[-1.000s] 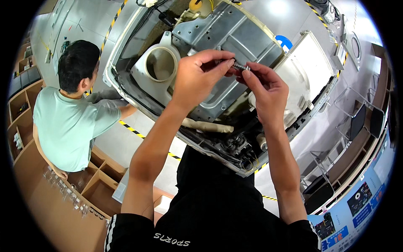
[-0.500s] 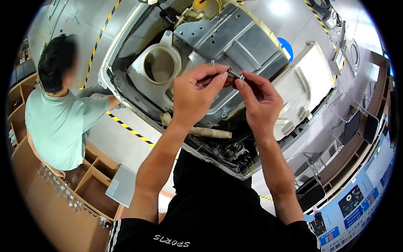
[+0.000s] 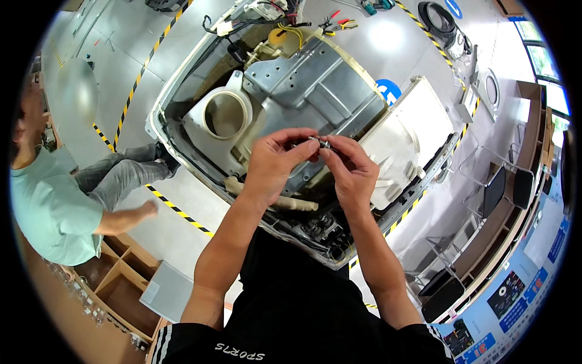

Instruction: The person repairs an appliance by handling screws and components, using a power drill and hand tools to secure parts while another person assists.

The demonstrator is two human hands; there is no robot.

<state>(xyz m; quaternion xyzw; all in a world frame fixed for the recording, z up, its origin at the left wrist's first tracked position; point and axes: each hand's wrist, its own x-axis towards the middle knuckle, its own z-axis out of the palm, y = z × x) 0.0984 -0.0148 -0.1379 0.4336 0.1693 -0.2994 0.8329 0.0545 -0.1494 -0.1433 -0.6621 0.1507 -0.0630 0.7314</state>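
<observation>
pinching with fingertips, our left hand and our right hand both grasp one small bolt-like metal part. we hold it above the opened appliance, over its grey metal panel; the white round opening lies to the left.

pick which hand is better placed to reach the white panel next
Probably the right hand: in view it is nearer the panel, which lies to its right. The left hand is farther across. Both hands pinch a metal part, so the right may need to let go first.
</observation>
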